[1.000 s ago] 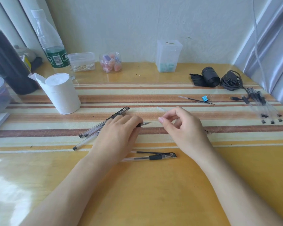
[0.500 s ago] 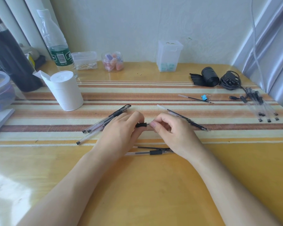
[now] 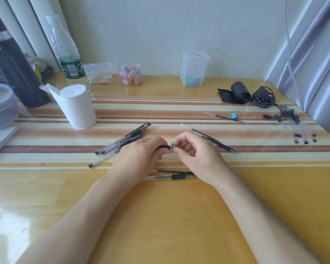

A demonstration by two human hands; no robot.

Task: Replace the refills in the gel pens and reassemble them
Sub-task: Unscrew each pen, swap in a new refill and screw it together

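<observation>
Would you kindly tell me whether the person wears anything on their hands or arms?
Nothing shows: the left hand and right hand are bare, without gloves, rings or a watch, and the left forearm and right forearm are uncovered to the frame's lower edge, with no sleeve in view.

**Location type:** home, a desk/study corner in a domestic rm.

**Evidence:**
- Furniture: glossy wooden tabletop (image 3: 160, 216) w/ striped mat (image 3: 160, 115) across its middle. It is pushed vs. a plain white wall (image 3: 160, 31), w/ a curtain (image 3: 33, 23) at far left.
- Household items along back edge: water bottle (image 3: 65, 54), dark flask (image 3: 14, 73), tissue roll (image 3: 76, 107), cotton-swab box (image 3: 98, 73), small jar (image 3: 131, 75) of coloured pcs, and a clear plastic container (image 3: 193, 71).
- Personal misc. at rt: roll of black bags (image 3: 239, 92) and a charger w/ coiled cable (image 3: 263, 97).
- Stationery: gel pens (image 3: 122, 141) and refills (image 3: 213, 139) lie loose on the mat, in small qty.
</observation>
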